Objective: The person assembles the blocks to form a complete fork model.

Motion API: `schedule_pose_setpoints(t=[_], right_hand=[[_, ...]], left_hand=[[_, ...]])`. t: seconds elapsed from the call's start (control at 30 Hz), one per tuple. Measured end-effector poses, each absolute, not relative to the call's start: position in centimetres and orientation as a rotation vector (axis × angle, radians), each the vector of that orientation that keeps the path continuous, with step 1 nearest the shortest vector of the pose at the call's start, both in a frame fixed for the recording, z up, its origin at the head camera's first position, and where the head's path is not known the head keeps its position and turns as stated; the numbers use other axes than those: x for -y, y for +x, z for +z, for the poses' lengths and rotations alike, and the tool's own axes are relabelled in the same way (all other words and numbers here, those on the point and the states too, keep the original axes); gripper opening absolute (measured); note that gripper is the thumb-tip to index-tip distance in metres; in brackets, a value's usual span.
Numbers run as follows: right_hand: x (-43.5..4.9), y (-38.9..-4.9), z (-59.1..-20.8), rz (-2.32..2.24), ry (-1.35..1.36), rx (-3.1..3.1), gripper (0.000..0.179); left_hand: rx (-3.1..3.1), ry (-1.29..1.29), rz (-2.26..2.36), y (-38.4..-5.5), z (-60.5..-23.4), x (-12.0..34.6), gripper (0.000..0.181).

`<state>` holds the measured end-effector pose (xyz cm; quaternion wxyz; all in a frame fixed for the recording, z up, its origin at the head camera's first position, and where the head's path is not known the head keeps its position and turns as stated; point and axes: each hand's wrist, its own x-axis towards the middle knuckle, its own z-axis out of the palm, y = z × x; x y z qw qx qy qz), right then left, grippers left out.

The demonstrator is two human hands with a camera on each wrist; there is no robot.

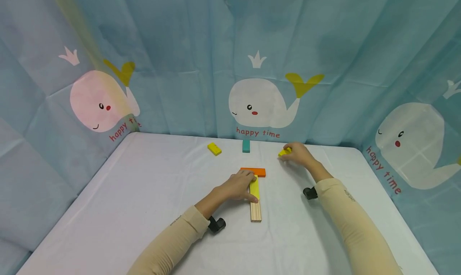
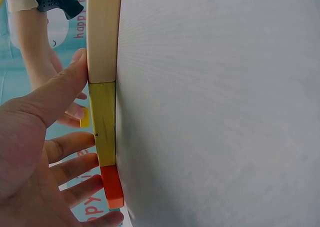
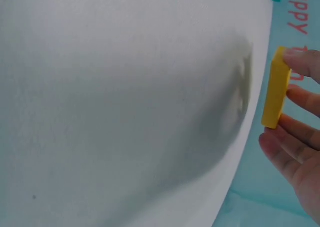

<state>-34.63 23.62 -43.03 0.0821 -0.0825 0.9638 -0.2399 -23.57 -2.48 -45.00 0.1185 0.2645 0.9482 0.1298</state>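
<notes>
A plain wooden block (image 1: 255, 211), a yellow block (image 1: 254, 188) and an orange block (image 1: 260, 172) lie end to end on the white table, the orange one crosswise at the far end. My left hand (image 1: 238, 185) rests against them with fingers spread. In the left wrist view its thumb (image 2: 67, 84) is at the wooden block (image 2: 103, 34), and its fingertips are along the yellow block (image 2: 105, 124) and orange block (image 2: 112, 187). At the back right, my right hand (image 1: 298, 154) pinches another yellow block (image 3: 276, 89), raised off the cloth.
Near the table's back edge lie a loose yellow block (image 1: 214, 149) and a teal block (image 1: 246, 146). White cloth (image 1: 151, 199) covers the table. A blue curtain (image 1: 180, 95) with printed whales hangs behind and at both sides.
</notes>
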Motion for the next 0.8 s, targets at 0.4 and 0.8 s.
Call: schedule_pose_setpoints(t=[0.4, 0.8], right_hand=[[-22.6, -34.5, -43.2, -0.723, -0.298, -2.881, 0.052], [-21.6, -34.2, -43.4, -0.707, -0.384, -2.892, 0.051]], left_hand=[[-2.765, 0.764, 0.398, -23.7, -45.2, 2.5, 0.076], [-2.768, 0.76, 0.392, -23.7, -45.2, 2.4, 0.078]])
